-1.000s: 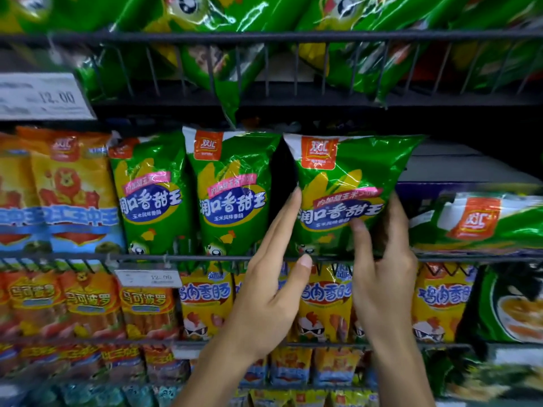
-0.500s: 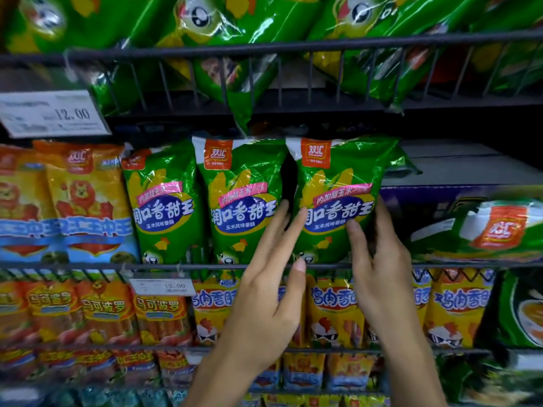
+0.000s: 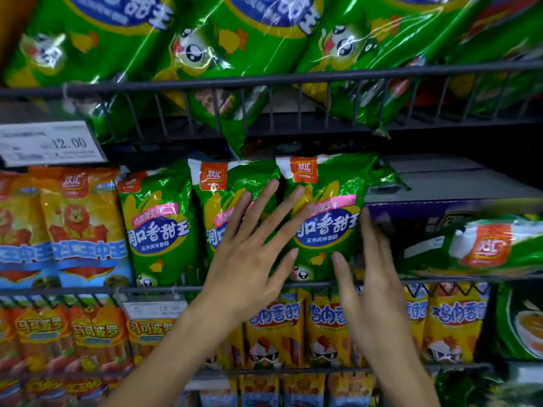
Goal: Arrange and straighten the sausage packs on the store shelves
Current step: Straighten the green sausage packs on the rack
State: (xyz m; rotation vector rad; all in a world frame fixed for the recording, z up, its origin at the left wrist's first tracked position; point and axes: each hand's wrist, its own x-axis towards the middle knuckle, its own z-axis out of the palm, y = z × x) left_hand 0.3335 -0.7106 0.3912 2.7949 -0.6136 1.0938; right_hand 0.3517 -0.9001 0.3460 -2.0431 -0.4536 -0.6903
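- The left hand (image 3: 249,257) is spread with straight fingers, laid flat across the fronts of two green sausage packs, holding nothing.
- The right hand (image 3: 373,277) is also loose and straight-fingered, its fingers up along the right edge of the right green pack (image 3: 329,227); no grasp shows.
- The middle green pack (image 3: 223,201) stands upright just beside the right one, their edges touching under the left hand's fingers.
- A third green pack (image 3: 160,227) stands upright to the left, close against the middle one.
- All three sit on the middle shelf behind its wire rail (image 3: 88,290).
- Orange lion packs (image 3: 82,227) stand further left.
- Another green pack (image 3: 496,248) lies on its side to the right, well apart.
- Yellow chicken sausage packs (image 3: 276,333) fill the shelf below.
- A price tag (image 3: 50,143) reading 12.00 hangs at upper left.
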